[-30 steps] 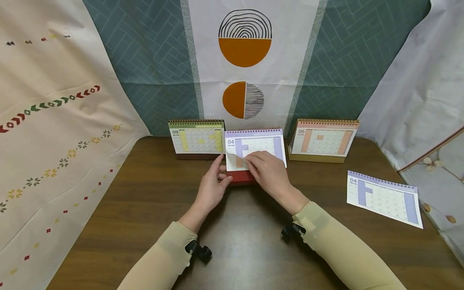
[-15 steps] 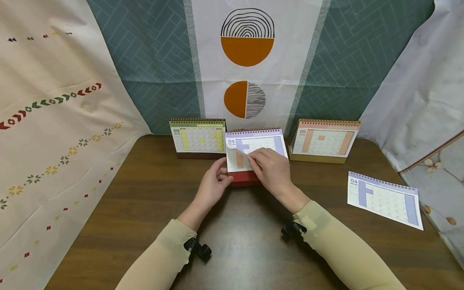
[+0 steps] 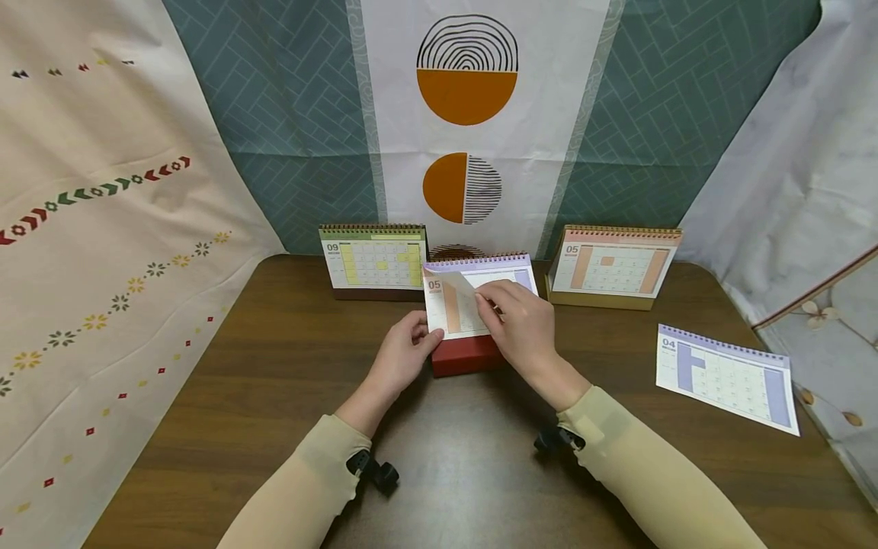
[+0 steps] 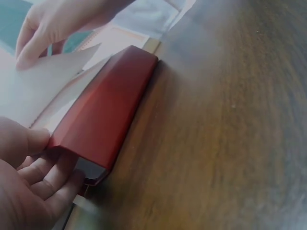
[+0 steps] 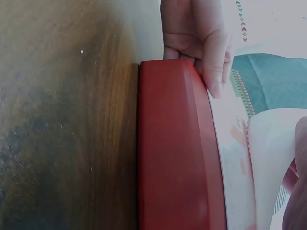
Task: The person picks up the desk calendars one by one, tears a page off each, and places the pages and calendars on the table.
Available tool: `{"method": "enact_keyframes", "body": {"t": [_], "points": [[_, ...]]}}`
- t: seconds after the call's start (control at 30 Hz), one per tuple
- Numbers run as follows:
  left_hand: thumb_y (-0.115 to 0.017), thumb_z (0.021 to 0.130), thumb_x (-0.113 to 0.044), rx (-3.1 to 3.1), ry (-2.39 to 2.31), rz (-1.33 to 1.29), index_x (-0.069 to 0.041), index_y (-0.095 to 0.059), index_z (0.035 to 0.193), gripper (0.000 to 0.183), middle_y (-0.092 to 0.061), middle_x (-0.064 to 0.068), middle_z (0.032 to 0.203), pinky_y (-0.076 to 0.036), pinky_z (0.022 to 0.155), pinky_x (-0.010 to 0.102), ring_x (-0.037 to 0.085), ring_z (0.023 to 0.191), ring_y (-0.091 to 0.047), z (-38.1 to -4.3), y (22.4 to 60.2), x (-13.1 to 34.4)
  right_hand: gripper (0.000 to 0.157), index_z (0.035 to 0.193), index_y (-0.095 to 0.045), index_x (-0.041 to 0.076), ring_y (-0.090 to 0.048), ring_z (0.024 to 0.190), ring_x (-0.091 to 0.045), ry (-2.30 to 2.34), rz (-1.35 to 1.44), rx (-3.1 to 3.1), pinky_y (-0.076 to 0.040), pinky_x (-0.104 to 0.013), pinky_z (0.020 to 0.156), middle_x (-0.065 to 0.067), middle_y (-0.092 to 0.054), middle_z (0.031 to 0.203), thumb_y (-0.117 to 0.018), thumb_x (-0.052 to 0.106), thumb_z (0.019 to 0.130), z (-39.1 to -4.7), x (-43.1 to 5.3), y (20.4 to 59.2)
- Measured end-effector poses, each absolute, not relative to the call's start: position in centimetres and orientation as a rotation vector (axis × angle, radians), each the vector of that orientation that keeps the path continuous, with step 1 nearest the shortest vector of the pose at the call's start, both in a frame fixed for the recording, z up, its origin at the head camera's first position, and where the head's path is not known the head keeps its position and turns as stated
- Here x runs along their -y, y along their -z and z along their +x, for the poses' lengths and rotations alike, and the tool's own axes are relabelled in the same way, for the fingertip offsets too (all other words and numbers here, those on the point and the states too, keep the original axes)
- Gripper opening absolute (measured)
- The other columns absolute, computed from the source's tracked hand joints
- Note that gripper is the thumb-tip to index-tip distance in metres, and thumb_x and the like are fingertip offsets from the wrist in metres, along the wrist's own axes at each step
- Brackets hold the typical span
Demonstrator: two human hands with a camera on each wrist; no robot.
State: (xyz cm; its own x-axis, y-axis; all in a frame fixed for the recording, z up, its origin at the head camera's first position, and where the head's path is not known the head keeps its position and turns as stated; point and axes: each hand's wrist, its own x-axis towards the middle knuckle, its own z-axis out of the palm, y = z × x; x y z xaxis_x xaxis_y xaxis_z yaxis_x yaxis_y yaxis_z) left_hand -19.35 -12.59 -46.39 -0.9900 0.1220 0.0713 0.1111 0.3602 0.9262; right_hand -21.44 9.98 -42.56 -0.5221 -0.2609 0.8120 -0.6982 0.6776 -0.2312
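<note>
A desk calendar with a red base (image 3: 466,358) stands at the middle of the table. My left hand (image 3: 401,354) grips its left edge, thumb on the front and fingers behind or inside the open end, as the left wrist view shows. With thumb and fingers my right hand (image 3: 523,328) pinches the purple-topped page (image 4: 43,81), whose left side curls up off the stack. Under it shows an orange-striped page marked 05 (image 3: 453,314). The page's right part is partly hidden behind my right hand.
A green-topped calendar marked 09 (image 3: 380,263) stands behind on the left, a pink-topped one marked 05 (image 3: 610,267) on the right. A loose purple calendar sheet marked 04 (image 3: 727,379) lies on the table's right. Patterned cloth (image 3: 295,137) hangs behind.
The red-based calendar has come a little nearer to me. Its lifted page has curled further up, uncovering the number 05 beneath, and my left index finger no longer stretches up along the edge.
</note>
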Motion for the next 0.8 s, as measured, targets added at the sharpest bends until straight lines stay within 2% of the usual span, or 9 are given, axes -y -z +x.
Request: {"method": "enact_keyframes", "body": {"t": [0.3, 0.43, 0.57, 0.7, 0.8], "points": [[-0.074, 0.107, -0.007, -2.513, -1.844, 0.262, 0.0, -0.068, 0.122, 0.018, -0.083, 0.008, 0.101, -0.048, 0.081, 0.032, 0.014, 0.085, -0.069, -19.2, 46.1, 12.7, 0.003, 0.102, -0.078, 0.008, -0.071, 0.076, -0.019, -0.714, 0.737, 2.081, -0.057, -0.038, 0.062, -0.005, -0.079, 0.096, -0.075, 0.009, 0.101, -21.1, -10.5, 41.6], [-0.074, 0.106, -0.005, -2.525, -1.86, 0.289, 0.0, -0.068, 0.121, 0.017, -0.082, 0.011, 0.102, -0.047, 0.078, 0.031, 0.014, 0.083, -0.067, -19.0, 45.7, 12.5, 0.005, 0.104, -0.079, 0.011, -0.068, 0.077, -0.019, -0.664, 0.809, 2.128, -0.056, -0.038, 0.062, -0.004, -0.079, 0.098, -0.08, 0.015, 0.102, -20.9, -11.3, 40.8], [-0.073, 0.107, -0.004, -2.517, -1.879, 0.302, 0.0, -0.066, 0.121, 0.016, -0.082, 0.013, 0.102, -0.046, 0.072, 0.028, 0.014, 0.081, -0.066, -18.9, 45.3, 12.4, 0.011, 0.105, -0.08, 0.013, -0.069, 0.083, -0.02, -0.625, 0.908, 2.167, -0.057, -0.039, 0.065, -0.003, -0.079, 0.103, -0.087, 0.015, 0.097, -20.8, -12.2, 40.2], [-0.073, 0.107, -0.005, -2.534, -1.863, 0.303, -0.003, -0.066, 0.12, 0.015, -0.08, 0.007, 0.095, -0.043, 0.065, 0.027, 0.013, 0.075, -0.062, -18.7, 45.2, 12.4, 0.017, 0.107, -0.081, 0.011, -0.073, 0.086, -0.023, -0.574, 0.997, 2.155, -0.06, -0.041, 0.067, -0.005, -0.078, 0.105, -0.09, 0.011, 0.094, -20.9, -12.8, 39.8], [-0.073, 0.107, -0.005, -2.538, -1.853, 0.308, -0.004, -0.065, 0.119, 0.015, -0.077, 0.005, 0.09, -0.04, 0.062, 0.027, 0.013, 0.071, -0.058, -18.6, 45.2, 12.3, 0.016, 0.105, -0.08, 0.01, -0.071, 0.079, -0.023, -0.581, 1.005, 2.144, -0.057, -0.04, 0.063, -0.005, -0.077, 0.1, -0.091, 0.011, 0.093, -21.0, -13.0, 39.5]]}}
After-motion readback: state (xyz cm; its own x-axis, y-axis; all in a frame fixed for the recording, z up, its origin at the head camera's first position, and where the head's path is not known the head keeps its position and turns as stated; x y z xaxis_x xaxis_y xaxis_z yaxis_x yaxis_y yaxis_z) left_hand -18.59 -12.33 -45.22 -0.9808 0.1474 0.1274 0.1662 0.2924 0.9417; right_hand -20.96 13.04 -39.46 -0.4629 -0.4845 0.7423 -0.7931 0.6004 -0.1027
